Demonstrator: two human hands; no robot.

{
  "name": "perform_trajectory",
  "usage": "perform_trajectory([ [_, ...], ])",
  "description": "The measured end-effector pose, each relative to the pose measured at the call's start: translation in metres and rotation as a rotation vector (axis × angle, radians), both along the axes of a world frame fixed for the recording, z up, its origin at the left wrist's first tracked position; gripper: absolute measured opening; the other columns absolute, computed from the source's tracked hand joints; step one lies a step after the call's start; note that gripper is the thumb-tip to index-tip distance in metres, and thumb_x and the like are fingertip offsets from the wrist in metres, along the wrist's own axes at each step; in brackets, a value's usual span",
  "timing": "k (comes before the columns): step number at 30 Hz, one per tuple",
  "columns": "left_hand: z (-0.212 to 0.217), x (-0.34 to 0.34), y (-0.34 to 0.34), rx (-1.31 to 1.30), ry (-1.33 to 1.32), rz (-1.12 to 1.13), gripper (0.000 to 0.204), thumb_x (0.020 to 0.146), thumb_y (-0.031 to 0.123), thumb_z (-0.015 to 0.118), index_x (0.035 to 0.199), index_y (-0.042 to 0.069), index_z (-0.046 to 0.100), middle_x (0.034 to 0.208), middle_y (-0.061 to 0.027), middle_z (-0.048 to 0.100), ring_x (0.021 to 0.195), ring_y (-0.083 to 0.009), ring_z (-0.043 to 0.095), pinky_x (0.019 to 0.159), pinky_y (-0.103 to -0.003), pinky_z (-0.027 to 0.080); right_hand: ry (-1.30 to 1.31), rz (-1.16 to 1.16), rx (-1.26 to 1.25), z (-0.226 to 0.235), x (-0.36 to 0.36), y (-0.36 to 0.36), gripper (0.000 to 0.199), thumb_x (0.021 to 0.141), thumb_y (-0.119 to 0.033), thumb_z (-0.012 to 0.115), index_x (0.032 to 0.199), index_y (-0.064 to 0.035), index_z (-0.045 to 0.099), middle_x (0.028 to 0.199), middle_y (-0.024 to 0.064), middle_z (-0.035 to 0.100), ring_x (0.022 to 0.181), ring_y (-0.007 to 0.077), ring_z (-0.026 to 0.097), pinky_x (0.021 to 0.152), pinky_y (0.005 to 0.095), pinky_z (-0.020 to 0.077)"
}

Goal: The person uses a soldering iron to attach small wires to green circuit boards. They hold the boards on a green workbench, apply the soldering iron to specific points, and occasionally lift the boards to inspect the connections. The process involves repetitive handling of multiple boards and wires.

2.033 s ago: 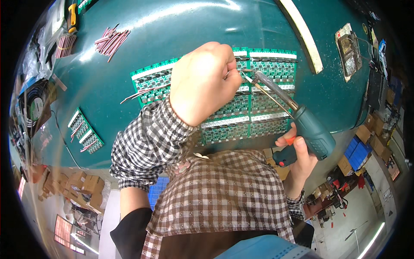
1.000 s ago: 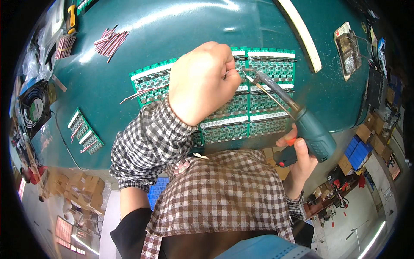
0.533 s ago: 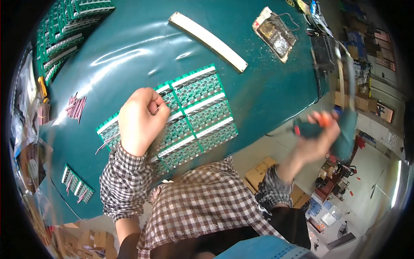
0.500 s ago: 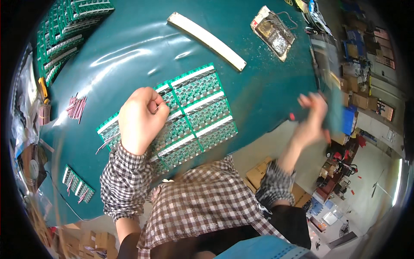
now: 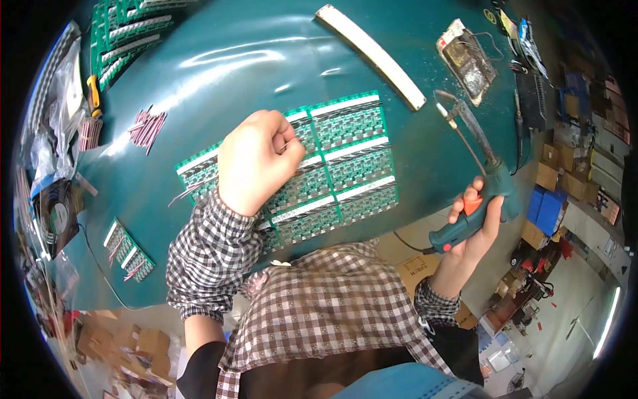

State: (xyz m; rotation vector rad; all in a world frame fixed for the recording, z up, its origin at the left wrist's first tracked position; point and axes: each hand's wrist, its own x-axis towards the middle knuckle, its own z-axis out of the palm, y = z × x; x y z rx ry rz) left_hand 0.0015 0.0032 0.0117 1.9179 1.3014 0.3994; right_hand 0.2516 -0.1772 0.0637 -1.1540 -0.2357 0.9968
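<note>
While wrapping, in the head view, the right hand [image 5: 484, 233] round the handle of a green soldering gun [image 5: 506, 198], pinching a thin piece [image 5: 285, 147], too small to name, between thumb and forefinger of the left hand [image 5: 256, 163], with the other left fingers curled in. Placed over the left half of the circuit-board panel [image 5: 352, 163], near the middle of the near edge of the surface [image 5: 206, 110]; can't tell whether touching. Holding the gun's tip raised past the panel's right edge, well apart from it. Noting room to move between panel and gun, and between panel and white strip [image 5: 372, 56]. Seeing red-and-white wires [image 5: 147, 130] piled toward the left edge and a grimy tray [image 5: 470, 66] near the right edge.
</note>
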Motion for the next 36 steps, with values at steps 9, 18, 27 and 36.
perform_trajectory([
  [9,-0.003,0.001,0.0,0.027,-0.024,0.006,0.007,0.065,0.01,0.062,0.068,0.005,0.058,0.062,-0.0065,0.052,0.055,-0.0192,0.052,0.054,-0.031,0.042,0.183,0.068,-0.002,-0.002,-0.014,0.008,0.042,0.095,-0.036,0.043,0.108,0.004,0.042,0.082,0.01,0.055,0.071,0.0204,0.061,0.05,0.0265,0.0563],
  [18,-0.006,-0.001,0.0,0.066,-0.046,-0.005,0.005,0.066,0.008,0.062,0.067,0.005,0.058,0.062,-0.0067,0.052,0.056,-0.0199,0.052,0.054,-0.031,0.043,0.128,0.091,-0.051,-0.005,-0.033,0.011,0.043,0.094,-0.034,0.047,0.107,0.0057,0.044,0.083,0.0109,0.056,0.071,0.0226,0.063,0.052,0.0276,0.0572],
  [27,-0.01,-0.002,-0.001,0.094,-0.066,-0.007,0.005,0.066,0.006,0.062,0.067,0.005,0.057,0.063,-0.0067,0.053,0.057,-0.0196,0.052,0.054,-0.031,0.043,-0.295,0.263,-0.244,-0.009,-0.057,0.0,0.041,0.086,-0.019,0.058,0.111,0.0118,0.049,0.084,0.0166,0.061,0.075,0.0299,0.066,0.062,0.0357,0.0585],
  [36,-0.007,0.004,-0.005,0.113,-0.02,-0.004,0.007,0.067,0.003,0.063,0.07,0.005,0.057,0.065,-0.0056,0.052,0.057,-0.0193,0.052,0.054,-0.03,0.044,-0.403,0.336,-0.402,-0.006,-0.064,0.005,0.046,0.085,-0.026,0.06,0.109,0.0115,0.051,0.082,0.0143,0.06,0.074,0.0282,0.065,0.06,0.0339,0.0575],
])
